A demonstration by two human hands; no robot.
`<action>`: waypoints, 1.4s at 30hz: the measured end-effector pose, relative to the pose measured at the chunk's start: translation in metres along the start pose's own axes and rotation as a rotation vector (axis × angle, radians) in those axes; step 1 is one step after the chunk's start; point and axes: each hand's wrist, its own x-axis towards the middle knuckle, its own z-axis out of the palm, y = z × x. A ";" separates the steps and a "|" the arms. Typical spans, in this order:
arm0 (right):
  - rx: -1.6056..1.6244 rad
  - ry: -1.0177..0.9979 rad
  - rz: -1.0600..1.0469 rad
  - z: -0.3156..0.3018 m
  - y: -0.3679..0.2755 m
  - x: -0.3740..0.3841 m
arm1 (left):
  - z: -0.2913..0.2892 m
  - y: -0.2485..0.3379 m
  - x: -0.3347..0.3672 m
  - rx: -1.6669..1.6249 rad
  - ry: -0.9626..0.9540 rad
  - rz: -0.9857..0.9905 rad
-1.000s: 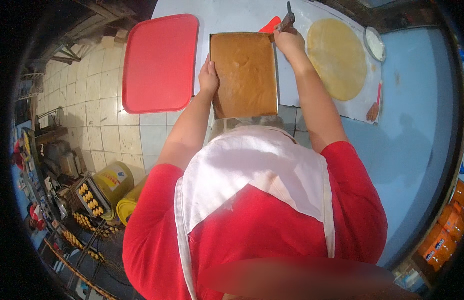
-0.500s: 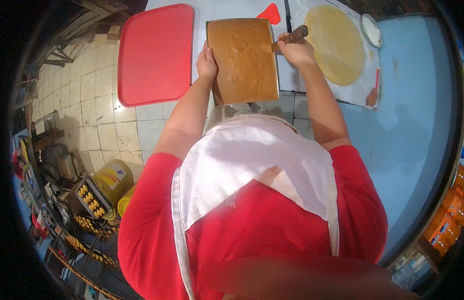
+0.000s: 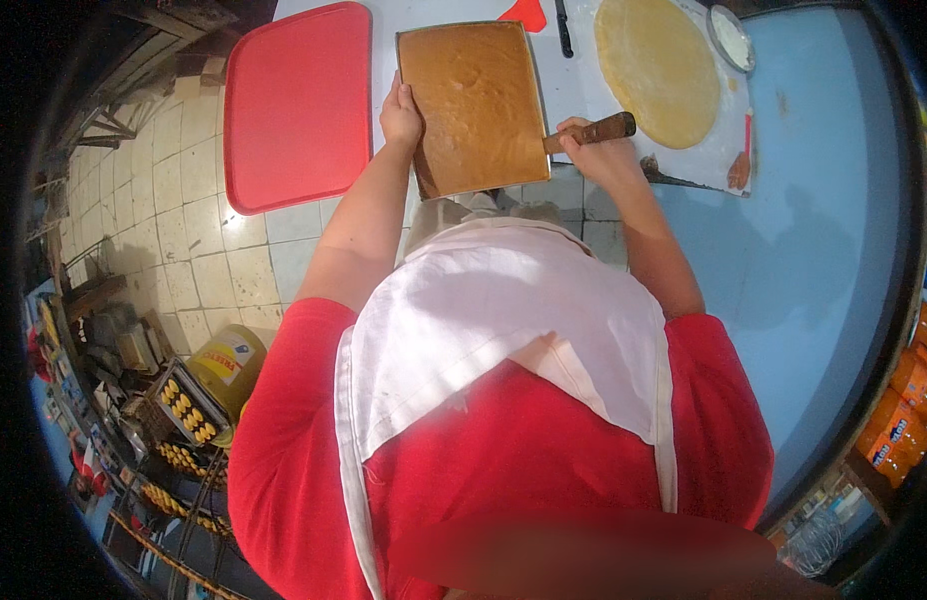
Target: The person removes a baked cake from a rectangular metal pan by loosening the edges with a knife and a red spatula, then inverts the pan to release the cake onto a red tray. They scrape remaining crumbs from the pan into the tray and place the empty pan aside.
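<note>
A rectangular golden-brown sheet cake (image 3: 473, 110) sits in a shallow metal pan (image 3: 535, 85) at the table's near edge. My left hand (image 3: 400, 112) grips the pan's left side, fingers under or behind the rim. In my right hand (image 3: 595, 155) is a wooden-handled spatula (image 3: 611, 128), its handle pointing right and away. The metal blade meets the cake's right edge along the pan wall; how deep it reaches is hidden.
A red tray (image 3: 301, 105) lies left of the pan. To the right are a round flattened dough sheet (image 3: 658, 75), a bowl of white powder (image 3: 730, 38) and a brush (image 3: 740, 155). Beyond the pan lie a red scraper (image 3: 524, 14) and a black-handled knife (image 3: 564, 28).
The spatula has slid toward me along the pan's right edge, with my right hand moving nearer. The view has shifted slightly; my left hand still holds the pan's left side.
</note>
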 end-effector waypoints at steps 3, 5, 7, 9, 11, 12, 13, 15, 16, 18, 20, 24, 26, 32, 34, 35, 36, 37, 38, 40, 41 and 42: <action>0.142 0.016 -0.029 0.005 0.008 -0.029 | 0.000 0.004 -0.003 0.080 0.005 0.034; 0.204 0.027 -0.043 0.015 0.010 -0.044 | 0.001 0.004 -0.003 0.064 -0.004 0.027; 0.127 0.058 -0.035 0.023 0.011 -0.048 | 0.001 0.002 -0.003 -0.010 -0.015 0.016; 0.085 0.076 -0.065 0.021 0.010 -0.040 | 0.001 0.001 -0.002 -0.023 -0.026 0.036; 0.032 0.126 -0.026 0.005 0.008 -0.021 | 0.001 0.000 0.000 0.015 -0.013 0.079; -0.016 0.118 0.044 -0.004 0.005 -0.009 | 0.001 -0.001 0.000 0.050 -0.011 0.073; 0.074 0.237 -0.078 -0.015 0.001 0.003 | 0.001 -0.001 0.001 0.086 -0.003 0.050; 0.212 0.436 -0.275 -0.039 -0.004 0.031 | 0.001 -0.001 0.001 0.098 -0.006 0.034; 0.263 0.417 -0.216 -0.041 -0.013 0.048 | 0.001 -0.001 0.001 0.073 -0.010 0.047; 0.389 0.464 -0.268 -0.040 -0.027 0.085 | 0.002 -0.002 0.001 0.024 -0.018 0.058; 0.335 0.404 -0.192 -0.036 -0.033 0.110 | 0.003 -0.002 0.000 -0.032 -0.026 0.013; 0.226 0.333 -0.156 -0.027 -0.029 0.140 | 0.003 -0.004 -0.002 -0.053 -0.011 0.043; 0.181 0.310 -0.118 -0.022 -0.024 0.150 | 0.003 -0.004 -0.002 -0.033 -0.015 0.031; 0.160 0.352 -0.076 0.003 -0.017 0.195 | 0.001 -0.001 0.000 0.042 -0.010 0.041; 0.031 0.284 0.022 0.010 -0.015 0.206 | 0.001 0.001 -0.001 0.025 -0.006 0.061; 0.039 0.289 0.000 0.013 -0.013 0.208 | 0.001 0.001 -0.001 0.009 -0.013 0.045; 0.052 0.285 -0.017 0.015 -0.011 0.207 | 0.000 0.002 -0.002 0.010 -0.011 0.065; 0.064 0.280 -0.032 0.017 -0.008 0.204 | 0.000 0.002 -0.003 0.007 -0.016 0.067; 0.105 0.276 -0.046 0.019 -0.005 0.196 | -0.001 0.003 -0.004 0.000 -0.025 0.063; 0.197 0.243 -0.049 0.023 0.001 0.172 | -0.002 0.004 -0.004 0.047 -0.013 0.076; 0.156 0.235 -0.073 0.024 0.004 0.157 | -0.002 0.005 -0.004 0.069 -0.009 0.080; 0.126 0.200 -0.064 0.023 0.009 0.139 | -0.002 0.006 -0.004 0.047 -0.009 0.071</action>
